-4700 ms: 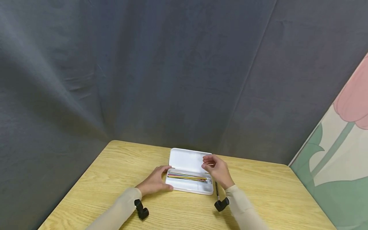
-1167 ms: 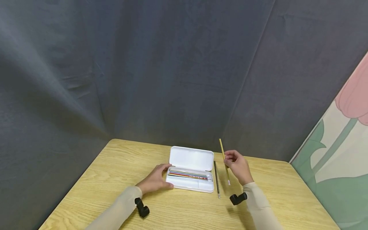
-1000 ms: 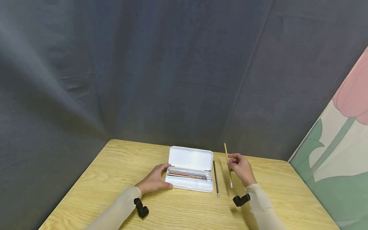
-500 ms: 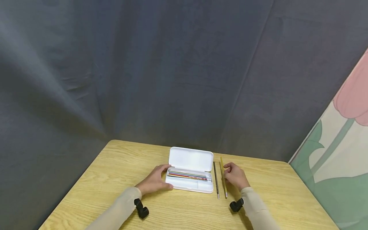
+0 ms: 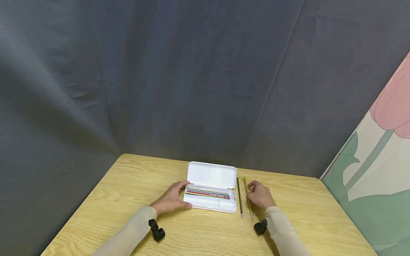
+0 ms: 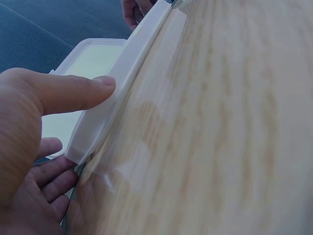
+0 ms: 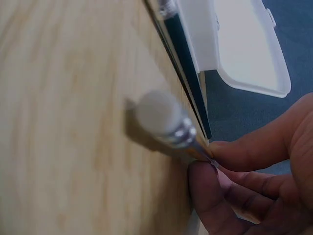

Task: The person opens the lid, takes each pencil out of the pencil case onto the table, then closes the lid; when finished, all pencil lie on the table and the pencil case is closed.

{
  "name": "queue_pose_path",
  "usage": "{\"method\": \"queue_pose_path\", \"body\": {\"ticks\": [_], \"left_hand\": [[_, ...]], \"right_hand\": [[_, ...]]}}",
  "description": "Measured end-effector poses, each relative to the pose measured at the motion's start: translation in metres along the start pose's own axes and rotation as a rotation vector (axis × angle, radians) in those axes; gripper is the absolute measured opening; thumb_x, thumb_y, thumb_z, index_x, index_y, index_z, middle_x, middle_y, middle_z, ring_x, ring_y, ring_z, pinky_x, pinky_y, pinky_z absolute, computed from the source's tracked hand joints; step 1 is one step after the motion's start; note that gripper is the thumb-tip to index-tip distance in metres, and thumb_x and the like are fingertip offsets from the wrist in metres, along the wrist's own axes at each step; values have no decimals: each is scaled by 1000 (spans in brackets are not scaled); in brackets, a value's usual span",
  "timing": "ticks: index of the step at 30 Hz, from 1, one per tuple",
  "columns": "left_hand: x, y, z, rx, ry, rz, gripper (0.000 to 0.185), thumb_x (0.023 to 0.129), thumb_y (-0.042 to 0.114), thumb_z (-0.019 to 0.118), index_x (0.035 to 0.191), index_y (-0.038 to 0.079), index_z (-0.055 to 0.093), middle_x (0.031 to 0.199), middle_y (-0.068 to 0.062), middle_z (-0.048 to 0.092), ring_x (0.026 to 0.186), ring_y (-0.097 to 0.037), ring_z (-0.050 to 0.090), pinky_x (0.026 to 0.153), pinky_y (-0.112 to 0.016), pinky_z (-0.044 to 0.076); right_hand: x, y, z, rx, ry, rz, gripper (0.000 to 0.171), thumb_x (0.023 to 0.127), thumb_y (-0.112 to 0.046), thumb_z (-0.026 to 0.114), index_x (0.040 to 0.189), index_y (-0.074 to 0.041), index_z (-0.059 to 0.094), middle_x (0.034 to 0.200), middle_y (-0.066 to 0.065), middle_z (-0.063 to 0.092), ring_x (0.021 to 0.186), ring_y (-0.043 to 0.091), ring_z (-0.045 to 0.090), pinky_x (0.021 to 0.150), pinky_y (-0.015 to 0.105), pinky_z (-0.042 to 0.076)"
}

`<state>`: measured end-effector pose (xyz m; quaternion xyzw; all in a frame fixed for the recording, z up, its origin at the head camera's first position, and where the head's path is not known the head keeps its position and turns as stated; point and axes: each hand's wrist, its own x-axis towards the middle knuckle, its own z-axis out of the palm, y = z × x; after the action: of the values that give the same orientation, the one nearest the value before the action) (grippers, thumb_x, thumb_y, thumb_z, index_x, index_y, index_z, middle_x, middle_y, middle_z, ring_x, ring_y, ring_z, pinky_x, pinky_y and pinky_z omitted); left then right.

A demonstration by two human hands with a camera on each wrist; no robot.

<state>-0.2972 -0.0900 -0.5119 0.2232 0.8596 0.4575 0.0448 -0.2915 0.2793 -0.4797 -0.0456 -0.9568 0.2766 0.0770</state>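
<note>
A white pencil case point(image 5: 205, 203) lies on the table with its lid point(image 5: 211, 174) raised at the back. Several coloured pencils point(image 5: 209, 193) fill its rear compartment. My left hand point(image 5: 171, 200) grips the case's left end, its thumb along the front wall in the left wrist view and the fingers around the end. Right of the case lies a black pencil point(image 5: 240, 199). Beside that, my right hand point(image 5: 262, 196) pinches a yellow pencil point(image 5: 250, 210) between thumb and forefinger, low over the table. The white eraser point(image 7: 157, 112) points toward the camera in the right wrist view.
The wooden table point(image 5: 205, 234) ends at a dark grey curtain point(image 5: 198, 89) behind the case. A tulip-patterned cloth point(image 5: 378, 170) hangs at the right. Each sleeve carries a small black wrist camera point(image 5: 157, 233).
The right hand has brought the yellow pencil from over the case to the right and down to the table, beside the black one. The left hand stays at the case.
</note>
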Motion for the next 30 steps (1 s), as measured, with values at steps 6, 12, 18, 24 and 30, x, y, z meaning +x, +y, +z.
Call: {"method": "queue_pose_path", "body": {"ticks": [6,12,18,24,30], "left_hand": [[-2,2,-1,-11,-2,-2,91,64,49,81,141,23,39,141,-2,41,132,-25,36,108,-52,30],[-3,3,-3,2,-13,-8,92,65,51,80,142,23,37,141,-2,40,132,-24,37,107,-51,33],[-3,1,-3,-3,-9,0,93,64,53,80,141,24,38,141,-1,40,131,-24,38,107,-51,33],[-1,0,-1,-3,-12,5,92,64,54,79,141,25,37,141,1,40,131,-23,37,107,-50,33],[-1,4,0,0,-19,3,94,64,55,79,142,25,36,142,0,39,132,-24,37,107,-50,34]], "right_hand": [[-2,-4,4,-39,2,-34,33,70,-8,64,102,-3,61,67,-1,59,52,10,51,51,24,40],[-2,-7,5,-45,7,-52,31,72,-10,68,101,-3,62,65,-1,59,52,10,51,52,24,39],[-1,-7,5,-30,-2,-43,30,73,-11,69,101,-4,62,64,-1,60,49,8,53,53,24,41],[-3,-5,1,17,-33,8,30,75,-10,69,103,-4,61,70,2,61,48,10,57,50,23,44],[-4,-2,-3,63,-59,44,32,77,-11,68,106,-2,60,74,4,62,54,10,59,51,24,50]]}}
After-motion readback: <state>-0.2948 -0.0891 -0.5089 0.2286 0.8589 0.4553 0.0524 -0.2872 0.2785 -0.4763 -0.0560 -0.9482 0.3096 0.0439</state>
